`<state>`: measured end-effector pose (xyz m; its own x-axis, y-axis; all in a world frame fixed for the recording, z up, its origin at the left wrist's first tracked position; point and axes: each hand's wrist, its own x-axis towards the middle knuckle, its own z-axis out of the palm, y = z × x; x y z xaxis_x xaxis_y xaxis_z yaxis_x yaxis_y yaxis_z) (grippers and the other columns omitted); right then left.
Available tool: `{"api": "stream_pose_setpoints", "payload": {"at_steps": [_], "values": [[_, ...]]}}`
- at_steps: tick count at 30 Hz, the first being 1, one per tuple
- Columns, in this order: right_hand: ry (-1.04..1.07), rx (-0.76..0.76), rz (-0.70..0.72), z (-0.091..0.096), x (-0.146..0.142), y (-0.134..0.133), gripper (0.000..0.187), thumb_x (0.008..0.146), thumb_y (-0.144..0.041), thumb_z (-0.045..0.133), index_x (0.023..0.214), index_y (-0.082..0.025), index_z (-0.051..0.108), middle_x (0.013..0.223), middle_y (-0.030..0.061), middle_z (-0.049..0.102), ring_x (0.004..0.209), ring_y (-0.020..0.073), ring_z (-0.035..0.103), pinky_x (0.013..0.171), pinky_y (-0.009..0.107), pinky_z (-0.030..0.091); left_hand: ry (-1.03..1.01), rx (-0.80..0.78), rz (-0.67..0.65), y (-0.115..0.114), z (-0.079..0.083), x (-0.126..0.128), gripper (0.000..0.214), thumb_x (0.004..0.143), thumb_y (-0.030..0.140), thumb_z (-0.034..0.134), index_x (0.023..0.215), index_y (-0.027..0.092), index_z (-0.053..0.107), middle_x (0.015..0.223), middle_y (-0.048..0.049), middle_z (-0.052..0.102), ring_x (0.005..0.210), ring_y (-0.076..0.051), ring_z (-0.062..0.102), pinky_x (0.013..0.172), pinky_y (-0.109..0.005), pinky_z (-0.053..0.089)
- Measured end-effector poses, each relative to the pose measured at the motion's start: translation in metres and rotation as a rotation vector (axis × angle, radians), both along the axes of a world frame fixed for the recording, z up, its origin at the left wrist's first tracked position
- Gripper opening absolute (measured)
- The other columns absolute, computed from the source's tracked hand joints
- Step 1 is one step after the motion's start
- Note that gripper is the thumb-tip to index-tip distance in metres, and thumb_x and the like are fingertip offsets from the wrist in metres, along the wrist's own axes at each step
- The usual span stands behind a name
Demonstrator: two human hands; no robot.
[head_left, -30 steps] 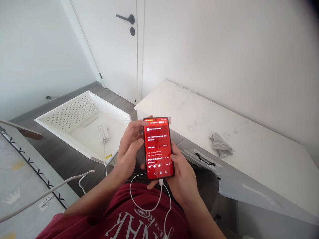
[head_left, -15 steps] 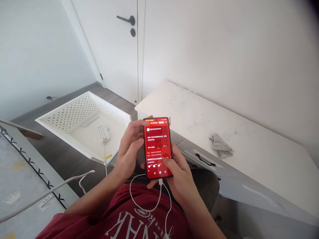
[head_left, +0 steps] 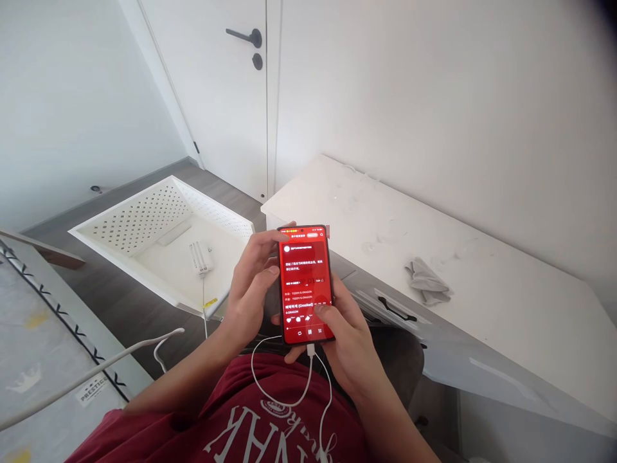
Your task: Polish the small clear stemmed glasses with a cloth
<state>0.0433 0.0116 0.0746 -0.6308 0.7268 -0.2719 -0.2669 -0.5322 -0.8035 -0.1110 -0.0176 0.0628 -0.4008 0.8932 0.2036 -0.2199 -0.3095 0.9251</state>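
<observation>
A smartphone (head_left: 304, 276) with a red music-player screen is held upright in front of my chest. My left hand (head_left: 250, 289) grips its left edge, with the index finger at the top corner and the thumb against the side. On the right and lower side, my right hand (head_left: 349, 334) wraps round the phone, its thumb lying over the lower right of the screen. A white charging cable (head_left: 311, 350) is plugged into the bottom of the phone and loops over the red shirt (head_left: 241, 399). The fingers behind the phone are mostly hidden.
To the left, a white tray-like box (head_left: 159, 270) on the floor holds a white power strip (head_left: 200, 257). A low white cabinet (head_left: 472, 257) bears a crumpled grey cloth (head_left: 428, 281). A mattress (head_left: 33, 360) lies at lower left. Behind is a white door (head_left: 216, 96).
The phone has shifted up very slightly with both hands. The grips and the right thumb's place over the screen look the same.
</observation>
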Motion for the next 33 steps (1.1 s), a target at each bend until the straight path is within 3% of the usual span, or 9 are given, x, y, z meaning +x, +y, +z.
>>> {"api": "stream_pose_setpoints", "payload": {"at_steps": [6, 10, 16, 22, 25, 28, 33], "values": [[0.01, 0.004, -0.004, -0.001, 0.0, 0.0, 0.039, 0.094, -0.026, 0.06, 0.133, -0.032, 0.059, 0.116, 0.0045, 0.07, 0.085, 0.0263, 0.077, 0.048, 0.034, 0.067, 0.002, 0.002, 0.006, 0.0, -0.001, 0.0, 0.025, 0.097, 0.026, 0.052, 0.121, 0.03, 0.059, 0.149, -0.0058, 0.058, 0.128, -0.032, 0.057, 0.094, -0.045, 0.05], [0.06, -0.03, 0.034, -0.003, 0.0, 0.002, 0.048, 0.092, -0.022, 0.054, 0.139, -0.03, 0.055, 0.114, 0.0058, 0.071, 0.087, 0.0279, 0.076, 0.052, 0.04, 0.068, 0.003, 0.035, 0.037, 0.002, -0.001, 0.0, 0.028, 0.094, 0.021, 0.051, 0.12, 0.027, 0.06, 0.146, -0.0068, 0.061, 0.131, -0.032, 0.056, 0.1, -0.047, 0.047], [0.1, -0.034, 0.064, -0.003, 0.0, 0.004, 0.049, 0.094, -0.027, 0.05, 0.143, -0.029, 0.052, 0.117, 0.0082, 0.07, 0.091, 0.0298, 0.075, 0.053, 0.041, 0.068, -0.144, 0.054, 0.023, 0.006, 0.0, -0.001, 0.031, 0.099, 0.022, 0.048, 0.128, 0.032, 0.049, 0.139, -0.004, 0.068, 0.128, -0.029, 0.06, 0.104, -0.05, 0.046], [0.145, -0.046, 0.085, -0.003, 0.0, 0.004, 0.041, 0.095, -0.026, 0.049, 0.135, -0.029, 0.057, 0.12, 0.0075, 0.069, 0.091, 0.0294, 0.075, 0.053, 0.04, 0.067, -0.285, -0.035, 0.037, 0.011, -0.003, -0.003, 0.029, 0.105, 0.044, 0.045, 0.124, 0.028, 0.061, 0.127, -0.0063, 0.074, 0.122, -0.03, 0.065, 0.103, -0.048, 0.049], [0.163, -0.06, 0.1, -0.004, -0.002, 0.003, 0.038, 0.096, -0.028, 0.048, 0.132, -0.03, 0.06, 0.123, 0.007, 0.068, 0.092, 0.029, 0.074, 0.055, 0.039, 0.068, -0.436, -0.162, -0.11, 0.012, -0.005, -0.001, 0.049, 0.103, 0.06, 0.042, 0.117, 0.022, 0.07, 0.12, -0.0102, 0.076, 0.113, -0.032, 0.071, 0.095, -0.046, 0.056], [0.138, -0.055, 0.079, -0.005, -0.005, 0.003, 0.047, 0.095, -0.03, 0.049, 0.142, -0.031, 0.055, 0.127, 0.0074, 0.067, 0.097, 0.0307, 0.073, 0.056, 0.04, 0.068, -0.542, -0.214, -0.294, 0.013, -0.009, 0.004, 0.068, 0.101, 0.07, 0.033, 0.124, 0.018, 0.069, 0.121, -0.014, 0.076, 0.102, -0.032, 0.075, 0.083, -0.043, 0.061], [0.11, -0.066, -0.005, -0.013, -0.01, 0.001, 0.055, 0.092, -0.025, 0.051, 0.147, -0.027, 0.054, 0.131, 0.0076, 0.067, 0.114, 0.0312, 0.067, 0.08, 0.043, 0.068, -0.614, -0.187, -0.319, 0.015, -0.014, 0.008, 0.078, 0.098, 0.077, 0.027, 0.125, 0.017, 0.07, 0.105, -0.0134, 0.079, 0.089, -0.028, 0.077, 0.073, -0.037, 0.061]]}}
